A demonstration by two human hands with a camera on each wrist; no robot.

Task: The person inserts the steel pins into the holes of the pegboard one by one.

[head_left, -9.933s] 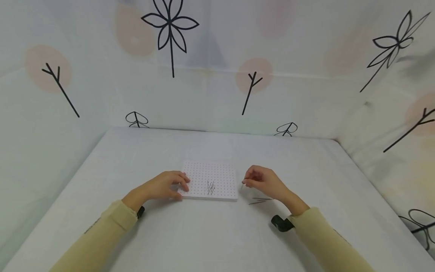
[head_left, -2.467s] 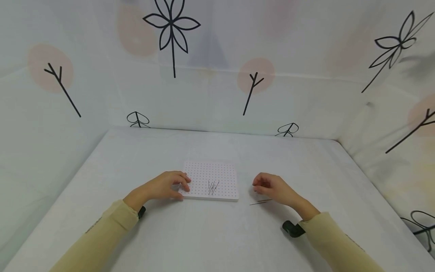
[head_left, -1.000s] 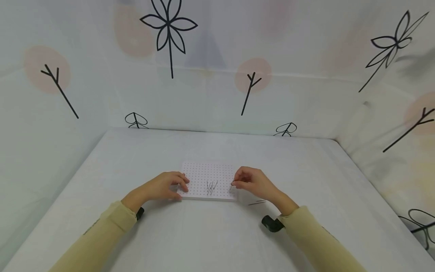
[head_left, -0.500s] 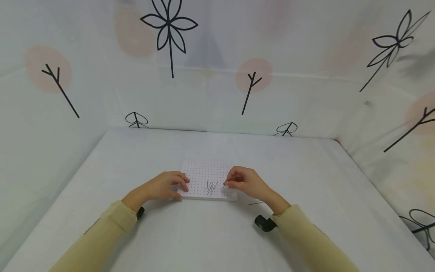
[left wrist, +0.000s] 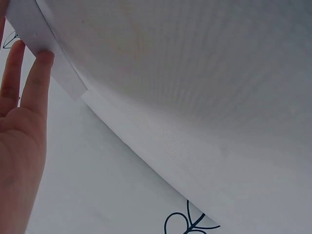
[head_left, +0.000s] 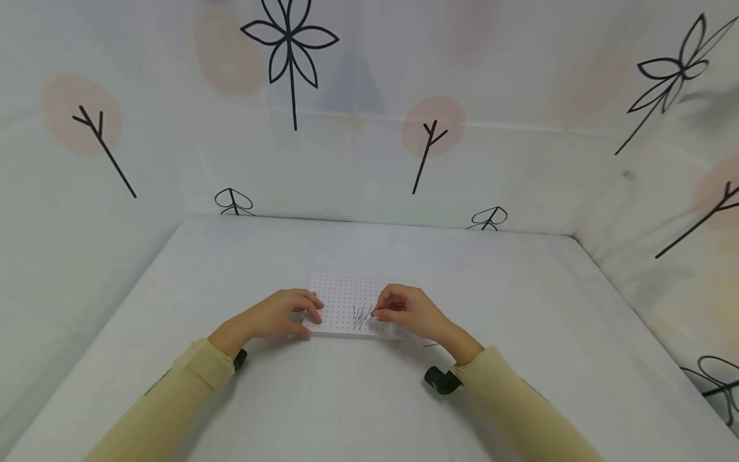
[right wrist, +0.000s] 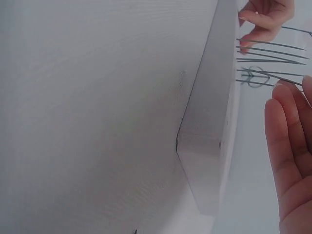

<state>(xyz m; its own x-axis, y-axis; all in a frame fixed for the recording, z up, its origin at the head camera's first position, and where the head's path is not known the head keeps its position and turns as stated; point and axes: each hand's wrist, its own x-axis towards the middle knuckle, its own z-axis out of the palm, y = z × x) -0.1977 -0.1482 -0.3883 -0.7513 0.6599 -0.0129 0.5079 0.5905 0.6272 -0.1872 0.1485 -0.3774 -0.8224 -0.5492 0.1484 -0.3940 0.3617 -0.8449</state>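
A white pegboard [head_left: 340,289] with rows of small holes lies on the table. Several thin dark metal pins [head_left: 360,316] stand in it near its front edge, some leaning. My left hand [head_left: 283,314] rests at the board's left end, fingertips on its top and thumb at the front corner. My right hand [head_left: 407,313] pinches another thin pin [head_left: 371,317] between thumb and fingers, just right of the standing ones. In the right wrist view the pinched pin [right wrist: 285,79] slants among the standing pins [right wrist: 270,51], near the fingertips.
One loose pin [head_left: 431,345] shows on the white tabletop [head_left: 358,398], partly behind the right wrist. White cloth walls [head_left: 358,167] with printed flowers and twigs surround the table. A small black device [head_left: 442,380] hangs at the right wrist.
My right hand has reached toward the loose pins, taken one, and carried it left to the standing group. Since the oldest frame the standing group has gained a pin. The left hand has stayed put.
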